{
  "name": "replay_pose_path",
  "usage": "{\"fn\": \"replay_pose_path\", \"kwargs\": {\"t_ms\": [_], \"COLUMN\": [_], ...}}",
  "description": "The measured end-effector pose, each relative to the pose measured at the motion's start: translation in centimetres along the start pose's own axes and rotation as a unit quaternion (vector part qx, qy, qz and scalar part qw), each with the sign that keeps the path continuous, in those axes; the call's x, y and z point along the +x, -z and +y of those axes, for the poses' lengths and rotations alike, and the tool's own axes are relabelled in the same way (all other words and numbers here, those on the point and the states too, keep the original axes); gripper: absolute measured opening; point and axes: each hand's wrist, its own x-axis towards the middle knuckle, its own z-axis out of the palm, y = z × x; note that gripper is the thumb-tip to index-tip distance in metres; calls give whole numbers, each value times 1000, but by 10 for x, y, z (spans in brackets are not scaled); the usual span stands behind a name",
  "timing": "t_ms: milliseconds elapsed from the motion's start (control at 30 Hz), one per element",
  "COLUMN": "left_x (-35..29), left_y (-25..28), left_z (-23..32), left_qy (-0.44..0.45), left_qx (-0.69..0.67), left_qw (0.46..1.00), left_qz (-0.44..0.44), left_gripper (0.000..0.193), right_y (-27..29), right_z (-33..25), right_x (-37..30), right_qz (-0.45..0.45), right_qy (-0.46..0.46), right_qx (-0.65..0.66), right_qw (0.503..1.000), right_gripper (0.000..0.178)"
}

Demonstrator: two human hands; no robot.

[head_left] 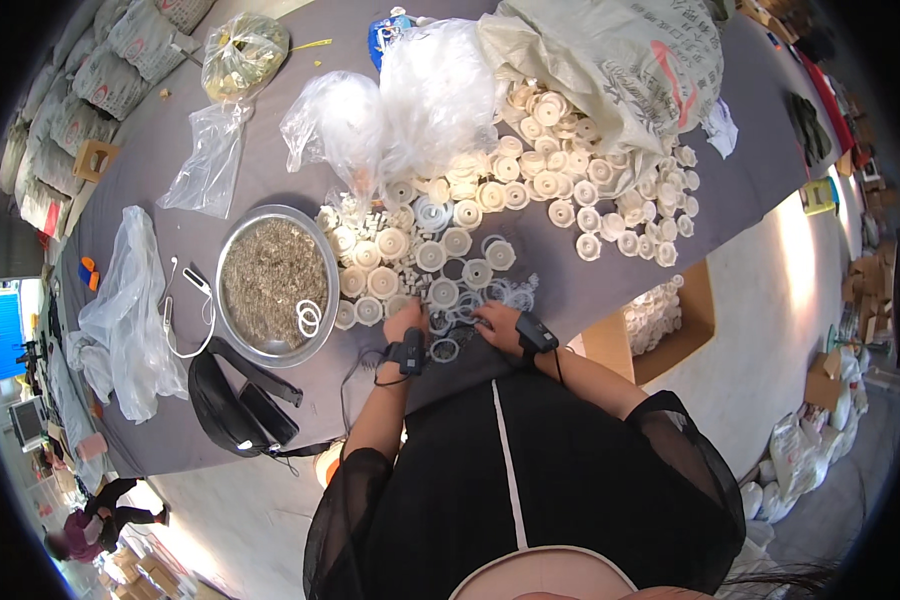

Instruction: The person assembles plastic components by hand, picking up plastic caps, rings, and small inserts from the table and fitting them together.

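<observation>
My left hand (406,322) is curled at the near edge of a pile of cream plastic wheel-shaped parts (392,243) and small white plastic pieces (410,282). What its fingers hold is too small to tell. My right hand (498,324) reaches in from the right, fingers bent among clear plastic rings (511,293); I cannot make out what is between them. One clear ring (443,350) lies on the grey cloth between my hands. Each wrist wears a small black device with a cable.
Left of the pile stands a metal basin (229,338) of small brownish pieces, two white rings (309,318) on top. A black bag (220,400), a phone (268,414), and plastic bags (135,310) lie leftward. A woven sack (610,80) spills parts at the back. A cardboard box (675,345) stands right.
</observation>
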Motion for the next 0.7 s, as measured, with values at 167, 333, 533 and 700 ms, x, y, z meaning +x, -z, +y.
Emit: {"fn": "replay_pose_path", "kwargs": {"t_ms": [167,333,533,700], "left_x": [13,5,6,8], "left_y": [1,11,3,-5], "left_z": [6,12,10,3], "left_qy": [13,22,17,-8], "left_qx": [42,-41,1,-20], "left_qw": [998,999,1000,999], "left_qz": [-35,-3,8,26], "left_gripper": [21,20,20,16], "right_y": [1,-4,-1,-4], "right_z": [-4,2,0,14], "right_x": [-1,1,8,3], "right_qz": [2,41,55,44], "right_qy": [-10,-36,-105,-123], "right_qx": [24,107,183,243], "right_qw": [1000,993,976,961], "right_gripper": [20,19,19,18]}}
